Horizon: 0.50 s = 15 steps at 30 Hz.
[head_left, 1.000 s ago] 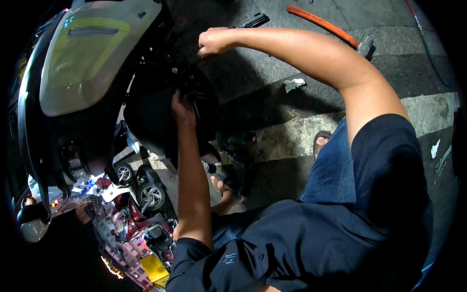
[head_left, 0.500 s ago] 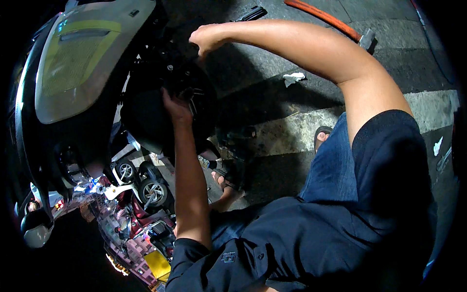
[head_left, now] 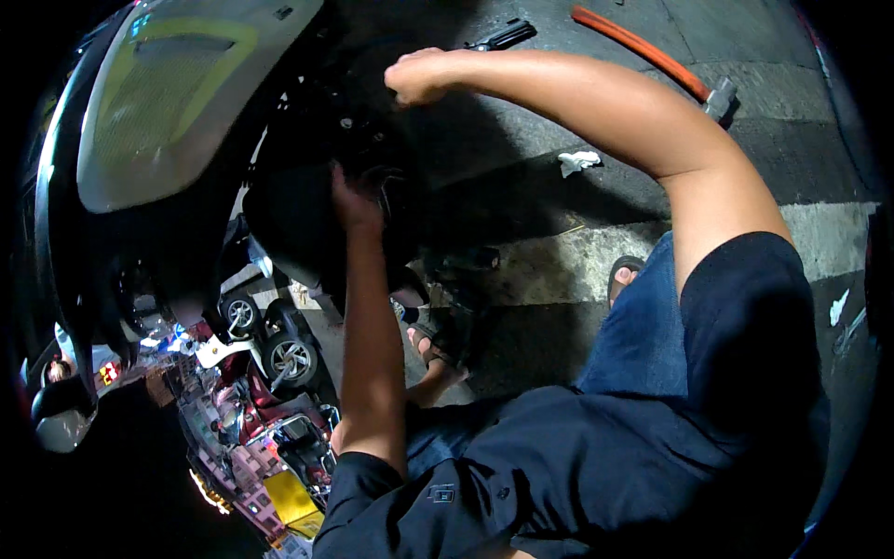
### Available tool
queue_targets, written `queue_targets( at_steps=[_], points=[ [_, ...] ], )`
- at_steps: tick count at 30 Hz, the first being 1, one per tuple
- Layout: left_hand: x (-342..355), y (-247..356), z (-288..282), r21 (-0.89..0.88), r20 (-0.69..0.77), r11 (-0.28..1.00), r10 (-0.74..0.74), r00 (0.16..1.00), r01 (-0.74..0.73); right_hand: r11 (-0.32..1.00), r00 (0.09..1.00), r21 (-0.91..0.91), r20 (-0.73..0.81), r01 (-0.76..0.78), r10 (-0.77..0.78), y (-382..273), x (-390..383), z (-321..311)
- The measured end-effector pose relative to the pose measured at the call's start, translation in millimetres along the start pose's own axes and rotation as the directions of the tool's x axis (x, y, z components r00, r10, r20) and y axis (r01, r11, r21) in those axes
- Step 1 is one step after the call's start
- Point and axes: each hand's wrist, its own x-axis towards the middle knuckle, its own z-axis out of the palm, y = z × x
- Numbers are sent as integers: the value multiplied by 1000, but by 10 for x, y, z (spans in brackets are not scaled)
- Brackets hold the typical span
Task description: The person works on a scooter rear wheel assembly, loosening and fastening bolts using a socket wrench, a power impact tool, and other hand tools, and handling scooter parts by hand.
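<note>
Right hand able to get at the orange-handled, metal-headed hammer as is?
Probably yes: nothing covers the hammer, which lies on grey pavement beyond the bare right forearm. The right hand would have to swing rightward; whether it holds something is unclear.

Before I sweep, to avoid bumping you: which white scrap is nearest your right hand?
The crumpled scrap below the right forearm in the picture; the other scrap lies farther off, near the right edge.

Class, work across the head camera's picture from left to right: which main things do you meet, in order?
Pale curved panel with a yellow-green middle → person's left hand → person's right hand → slim black object on the ground → orange-handled hammer with a grey head → small white scrap.
</note>
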Motion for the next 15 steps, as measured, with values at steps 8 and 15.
queue_targets(
  at_steps=[8,15],
  points=[
    [-54,-16,87,-20,-19,1000,-4,1000,4,995,999,-88,2,-41,42,0,100,58],
    [-123,26,99,8,23,1000,-7,1000,6,989,994,-143,-92,37,-51,-105,191,135]
  ],
)
